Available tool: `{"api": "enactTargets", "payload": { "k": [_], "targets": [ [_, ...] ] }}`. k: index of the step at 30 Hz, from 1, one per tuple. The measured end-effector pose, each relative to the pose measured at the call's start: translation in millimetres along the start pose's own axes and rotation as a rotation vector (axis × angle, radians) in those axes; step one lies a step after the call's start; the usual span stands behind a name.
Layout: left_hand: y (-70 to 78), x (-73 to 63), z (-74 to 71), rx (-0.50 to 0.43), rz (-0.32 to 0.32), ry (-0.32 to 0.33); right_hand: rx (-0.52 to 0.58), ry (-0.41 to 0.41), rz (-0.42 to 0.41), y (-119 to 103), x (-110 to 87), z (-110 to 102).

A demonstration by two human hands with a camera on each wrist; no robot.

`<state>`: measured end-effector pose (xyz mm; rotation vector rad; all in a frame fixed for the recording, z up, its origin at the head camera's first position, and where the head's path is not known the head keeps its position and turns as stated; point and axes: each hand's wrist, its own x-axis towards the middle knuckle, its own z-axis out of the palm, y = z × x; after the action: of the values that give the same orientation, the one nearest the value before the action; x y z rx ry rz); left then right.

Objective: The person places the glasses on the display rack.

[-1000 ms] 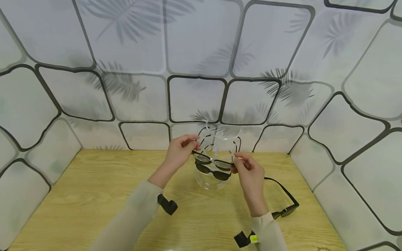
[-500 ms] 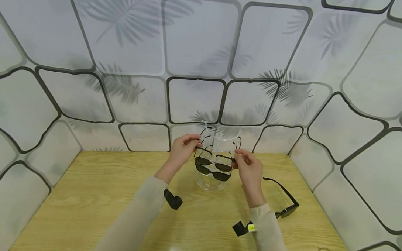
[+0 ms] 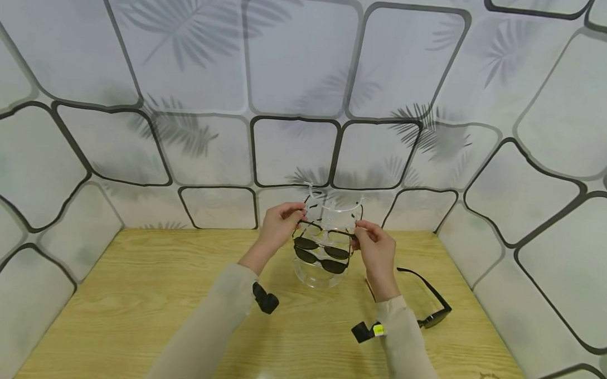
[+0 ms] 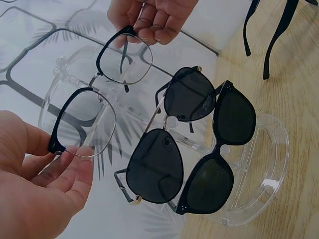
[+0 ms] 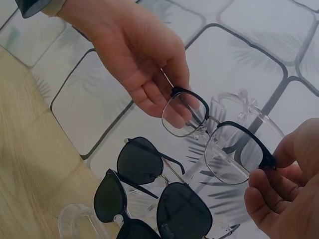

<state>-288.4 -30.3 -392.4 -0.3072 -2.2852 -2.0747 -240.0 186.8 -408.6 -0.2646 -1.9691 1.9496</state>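
Both hands hold a pair of clear-lens eyeglasses (image 4: pixel 95 79) with black upper rims and thin metal lower rims. My left hand (image 3: pixel 277 227) pinches them at the left hinge, while my right hand (image 3: pixel 376 256) grips the right hinge and temple. The eyeglasses are in front of a clear acrylic display stand (image 4: pixel 279 149), above two pairs of sunglasses on it. Of these, the upper sunglasses (image 4: pixel 154 167) have dark lenses and a gold-coloured bridge. Black-framed sunglasses (image 4: pixel 212 184) sit right below. The stand's middle is partly hidden behind the eyewear.
Another pair of black sunglasses (image 3: pixel 437 317) lies on the wooden table (image 3: pixel 144 295) at the right, partly behind the right forearm. Patterned wall covering (image 3: pixel 295 150) rises behind the stand and along both sides.
The eyeglasses have moved up and away, from overlapping the upper sunglasses to above them. Both hands have shifted slightly forward with them. The sunglasses on the stand stay put.
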Motion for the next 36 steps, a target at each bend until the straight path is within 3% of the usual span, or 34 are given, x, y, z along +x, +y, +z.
{"api": "enactTargets", "payload": {
  "k": [11, 36],
  "targets": [
    [-7.4, 3.7, 3.7, 0.051, 0.010, 0.003, 0.013, -0.013, 0.039, 8, 9.3, 0],
    [-12.0, 0.7, 2.5, 0.138, 0.035, 0.018, -0.018, -0.016, 0.020, 13, 9.9, 0]
  ]
}}
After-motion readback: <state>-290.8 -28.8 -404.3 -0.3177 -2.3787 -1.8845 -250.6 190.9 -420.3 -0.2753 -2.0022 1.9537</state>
